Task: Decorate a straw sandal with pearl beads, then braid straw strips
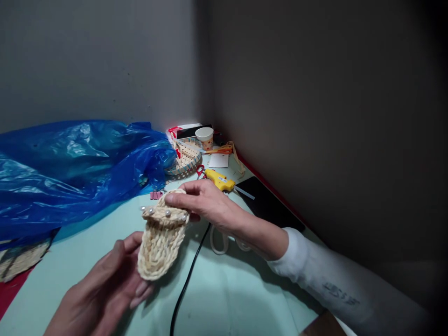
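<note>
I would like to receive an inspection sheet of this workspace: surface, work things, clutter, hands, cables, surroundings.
Surface: pale green tabletop.
Work things: woven slipper, raised; pearl-like beads along its strap.
Clutter: blue plastic sheet at left; behind the slipper, basket, paper cup, orange-handled scissors, yellow glue gun.
Hands: right hand grips the slipper's far end; left hand is loosely open at its near end, whether supporting it cannot be told.
Cables: black cable crosses the tabletop; its far end is hidden.
Surroundings: grey walls meet in a corner; other people, nothing seen.
</note>
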